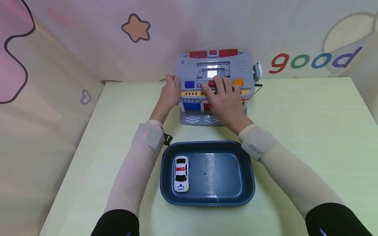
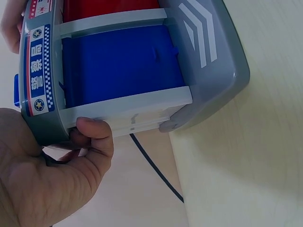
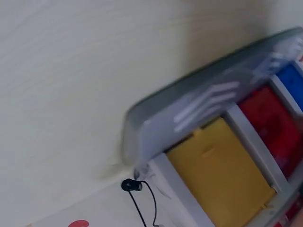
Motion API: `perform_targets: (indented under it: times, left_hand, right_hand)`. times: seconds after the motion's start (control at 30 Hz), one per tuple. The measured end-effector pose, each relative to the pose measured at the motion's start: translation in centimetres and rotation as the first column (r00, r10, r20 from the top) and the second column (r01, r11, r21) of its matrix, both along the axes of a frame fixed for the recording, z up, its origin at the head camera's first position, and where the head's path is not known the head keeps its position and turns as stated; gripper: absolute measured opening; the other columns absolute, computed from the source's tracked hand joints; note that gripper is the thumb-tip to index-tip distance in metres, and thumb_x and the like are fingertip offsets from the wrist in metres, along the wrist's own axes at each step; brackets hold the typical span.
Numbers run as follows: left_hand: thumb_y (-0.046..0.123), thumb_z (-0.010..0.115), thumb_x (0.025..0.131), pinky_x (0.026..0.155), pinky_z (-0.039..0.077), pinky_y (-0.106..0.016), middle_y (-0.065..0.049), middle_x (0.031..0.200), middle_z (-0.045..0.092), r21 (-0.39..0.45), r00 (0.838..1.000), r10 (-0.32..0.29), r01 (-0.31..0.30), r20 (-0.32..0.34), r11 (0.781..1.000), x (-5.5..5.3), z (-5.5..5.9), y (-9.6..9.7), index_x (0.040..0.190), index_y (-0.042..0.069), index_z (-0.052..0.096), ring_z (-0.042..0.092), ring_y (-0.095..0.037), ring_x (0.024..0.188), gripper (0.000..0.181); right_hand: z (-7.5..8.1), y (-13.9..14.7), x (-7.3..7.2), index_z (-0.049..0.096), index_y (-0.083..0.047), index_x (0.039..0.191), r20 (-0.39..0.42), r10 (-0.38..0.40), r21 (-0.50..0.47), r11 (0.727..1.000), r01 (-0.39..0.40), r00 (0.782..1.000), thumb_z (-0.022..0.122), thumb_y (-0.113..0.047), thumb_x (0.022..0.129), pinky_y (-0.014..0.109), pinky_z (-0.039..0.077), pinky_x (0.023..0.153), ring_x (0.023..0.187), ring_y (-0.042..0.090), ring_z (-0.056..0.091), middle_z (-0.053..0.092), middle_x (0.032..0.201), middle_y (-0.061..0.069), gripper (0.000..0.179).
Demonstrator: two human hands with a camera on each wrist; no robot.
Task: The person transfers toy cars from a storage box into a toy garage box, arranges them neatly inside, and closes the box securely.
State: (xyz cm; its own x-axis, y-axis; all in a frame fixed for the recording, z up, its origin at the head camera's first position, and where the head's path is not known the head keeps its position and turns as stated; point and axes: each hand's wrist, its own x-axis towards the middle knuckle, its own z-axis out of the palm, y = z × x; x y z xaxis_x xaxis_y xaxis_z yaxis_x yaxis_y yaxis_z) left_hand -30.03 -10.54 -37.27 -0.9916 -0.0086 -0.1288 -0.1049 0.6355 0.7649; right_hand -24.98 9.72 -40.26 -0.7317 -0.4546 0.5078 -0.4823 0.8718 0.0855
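A grey toy police station [image 1: 189, 119] stands against the back wall, with blue [image 2: 118, 66], red [image 3: 270, 118] and yellow doors [image 3: 218, 175] along its front. At its left side my left hand [image 1: 171, 91] grips the edge of the upper part, thumb curled over the side frame in the left wrist view. My right hand [image 1: 227, 103] lies over the top panel, fingers spread across it. Those fingers rest around the red button [image 1: 211, 84], between the blue button [image 1: 189, 84] and the orange button [image 1: 238, 82].
In front of the toy, a dark blue tray [image 1: 218, 177] holds a white police car [image 1: 181, 184] at its left. A small grey handset [image 1: 258, 72] hangs on the toy's right side. A thin black cord [image 2: 156, 165] shows behind it.
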Motion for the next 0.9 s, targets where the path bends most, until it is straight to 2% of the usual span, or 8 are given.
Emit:
perform_targets:
  times: [0.13, 0.3, 0.47, 0.67, 0.9]
  left_hand:
    - [0.037, 0.014, 0.110, 0.053, 0.043, -0.027, -0.021, 0.106, 0.058, -0.017, 1.000, -0.002, 0.003, 0.005, 1.000, -0.2, 0.0, 0.1, 0.138, 0.006, 0.027, 0.053, -0.021, 0.063, 0.044]
    - [0.038, 0.014, 0.110, 0.054, 0.045, -0.027, -0.020, 0.103, 0.058, -0.014, 1.000, -0.006, 0.006, 0.011, 1.000, -0.1, -0.2, 0.1, 0.139, 0.006, 0.027, 0.054, -0.022, 0.065, 0.045]
    - [0.038, 0.013, 0.110, 0.055, 0.046, -0.028, -0.019, 0.101, 0.058, -0.007, 1.000, -0.021, 0.021, 0.010, 1.000, -0.1, -0.3, 0.1, 0.140, 0.006, 0.026, 0.056, -0.023, 0.067, 0.046]
    - [0.039, 0.012, 0.110, 0.054, 0.045, -0.027, -0.018, 0.098, 0.056, -0.010, 1.000, -0.025, 0.025, 0.009, 1.000, -0.1, 0.0, 0.1, 0.139, 0.006, 0.026, 0.055, -0.022, 0.066, 0.046]
    - [0.037, 0.013, 0.110, 0.053, 0.044, -0.027, -0.018, 0.098, 0.057, -0.011, 1.000, -0.019, 0.019, 0.010, 1.000, 0.0, 0.2, 0.0, 0.139, 0.005, 0.026, 0.053, -0.021, 0.062, 0.046]
  right_hand:
    - [1.3, -0.2, 0.0, 0.046, -0.022, 0.147, 0.146, 0.040, -0.056, 0.998, -0.032, 0.989, 0.067, -0.047, 0.092, 0.057, 0.038, 0.103, 0.132, 0.039, 0.037, 0.043, 0.143, 0.018, 0.064]
    - [2.5, -0.7, -0.3, 0.037, -0.027, 0.156, 0.228, 0.141, -0.069, 0.989, -0.128, 0.963, 0.051, -0.047, 0.102, 0.055, 0.033, 0.110, 0.135, 0.037, 0.038, 0.041, 0.154, 0.013, 0.060]
    - [2.7, -0.9, -0.5, 0.033, -0.026, 0.158, 0.229, 0.169, -0.040, 0.986, -0.165, 0.959, 0.046, -0.043, 0.105, 0.054, 0.032, 0.106, 0.135, 0.036, 0.038, 0.042, 0.155, 0.010, 0.057]
    - [2.6, -0.9, -0.5, 0.031, -0.026, 0.158, 0.216, 0.155, -0.015, 0.988, -0.156, 0.964, 0.043, -0.044, 0.105, 0.054, 0.031, 0.104, 0.135, 0.036, 0.038, 0.041, 0.158, 0.003, 0.057]
    - [2.7, -1.1, -0.5, 0.031, -0.025, 0.158, 0.203, 0.145, 0.009, 0.989, -0.149, 0.968, 0.043, -0.044, 0.105, 0.054, 0.031, 0.101, 0.133, 0.036, 0.038, 0.041, 0.158, 0.003, 0.057]
